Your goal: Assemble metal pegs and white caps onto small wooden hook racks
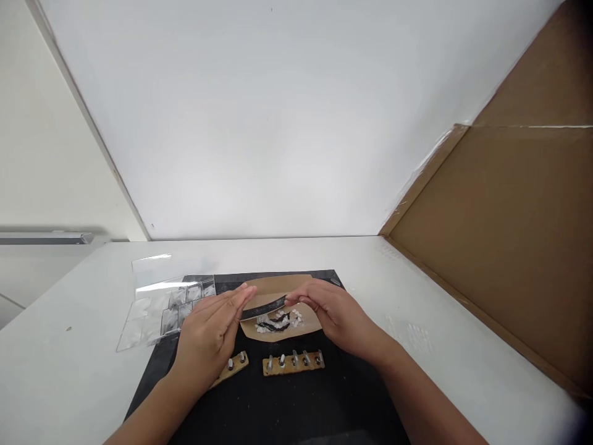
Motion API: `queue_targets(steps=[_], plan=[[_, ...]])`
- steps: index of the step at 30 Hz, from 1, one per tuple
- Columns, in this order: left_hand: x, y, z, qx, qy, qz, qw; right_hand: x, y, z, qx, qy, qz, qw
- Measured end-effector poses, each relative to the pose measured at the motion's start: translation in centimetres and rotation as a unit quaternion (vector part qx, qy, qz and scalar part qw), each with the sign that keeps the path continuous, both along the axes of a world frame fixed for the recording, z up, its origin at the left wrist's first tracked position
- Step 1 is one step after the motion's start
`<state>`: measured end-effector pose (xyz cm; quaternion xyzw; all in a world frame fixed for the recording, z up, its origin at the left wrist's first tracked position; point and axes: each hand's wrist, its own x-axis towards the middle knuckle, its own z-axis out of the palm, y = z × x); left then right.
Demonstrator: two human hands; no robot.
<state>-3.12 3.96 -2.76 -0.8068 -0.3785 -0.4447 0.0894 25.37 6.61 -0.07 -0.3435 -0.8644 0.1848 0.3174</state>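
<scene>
A dark, slightly bowed strip [264, 308] spans the gap between my hands. My left hand [210, 327] has its fingers pressed together at the strip's left end; the fingertips there are partly hidden. At the other end, my right hand [336, 312] pinches the strip between thumb and fingers. Beneath it lies a brown paper sheet [273, 336] bearing small white pieces [297, 318] and curved black scraps [278, 326]. Nearer to me, a short tan bar [291, 364] carries several white and clear upright pieces. A second tan bar [238, 363] is partly covered by my left hand.
A clear compartment box [143, 321], lid raised, stands at the left with small contents. A black mat [287, 411] lies on the white table [60, 371]. Small clear pieces [419, 337] lie at the right, near a brown cardboard panel [509, 247]. A white wall [264, 123] rises behind.
</scene>
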Motion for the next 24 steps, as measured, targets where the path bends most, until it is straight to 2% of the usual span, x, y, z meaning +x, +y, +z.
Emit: queue_targets(steps=[3, 6, 8, 10, 13, 17, 20, 24], plan=[[-0.1, 0.1, -0.7, -0.053, 0.014, -0.005, 0.998, 0.0, -0.1, -0.1, 0.014, 0.000, 0.006, 1.000], [0.2, -0.2, -0.5, -0.119, 0.029, -0.017, 0.992, -0.1, 0.2, -0.4, 0.059, 0.013, 0.002, 0.998], [0.4, -0.4, -0.2, -0.119, 0.048, -0.025, 0.991, -0.2, 0.4, -0.6, 0.090, 0.024, -0.012, 0.996], [0.3, -0.3, -0.1, -0.076, 0.063, -0.036, 0.994, -0.2, 0.5, -0.7, 0.094, 0.023, -0.035, 0.995], [-0.1, 0.1, -0.5, -0.021, 0.045, -0.038, 0.998, -0.3, 0.3, -0.5, 0.031, 0.005, -0.067, 0.997], [-0.1, 0.4, -0.8, -0.072, -0.013, -0.011, 0.997, -0.3, -1.2, 0.5, -0.083, 0.030, -0.032, 0.996], [0.3, 0.1, -0.4, -0.106, -0.034, -0.010, 0.994, 0.1, -2.8, 1.2, -0.118, 0.001, 0.010, 0.993], [0.6, -0.7, 0.3, -0.111, -0.067, -0.036, 0.991, 0.3, -4.6, 1.0, -0.136, -0.092, 0.003, 0.986]])
